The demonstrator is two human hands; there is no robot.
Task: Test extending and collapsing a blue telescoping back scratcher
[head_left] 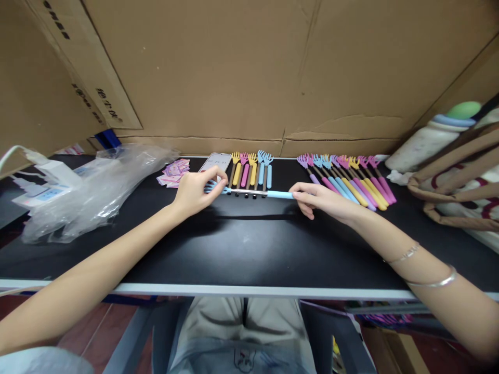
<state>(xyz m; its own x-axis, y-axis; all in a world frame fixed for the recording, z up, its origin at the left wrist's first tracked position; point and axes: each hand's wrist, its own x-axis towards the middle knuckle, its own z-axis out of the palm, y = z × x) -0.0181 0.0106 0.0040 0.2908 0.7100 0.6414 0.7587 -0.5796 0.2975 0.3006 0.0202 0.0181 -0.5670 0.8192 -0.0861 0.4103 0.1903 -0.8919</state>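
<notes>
The left grip [194,191] pinches the clawed head of a blue back scratcher [251,192], its shaft running toward three o'clock; the right grip [324,200] pinches the handle's end, the scratcher at its nine o'clock. Beyond, toward twelve on the desk [249,259], lie shorter scratchers [253,174].

Thin bracelet [409,252]: is gleaming silver, with wider links along its middle, and is circling the forearm behind the right hand [316,200].
Bangle [436,283]: is shining smooth and silver, sitting farther back from that hand.
Sleeve [47,361]: is showing pale blue-grey, well behind the left hand [197,192].
Top [218,361]: is showing blue-grey below both hands, bearing a dark-outlined print [245,359].
Trousers [214,318]: are showing pale beige, creasing softly below both hands.
</notes>
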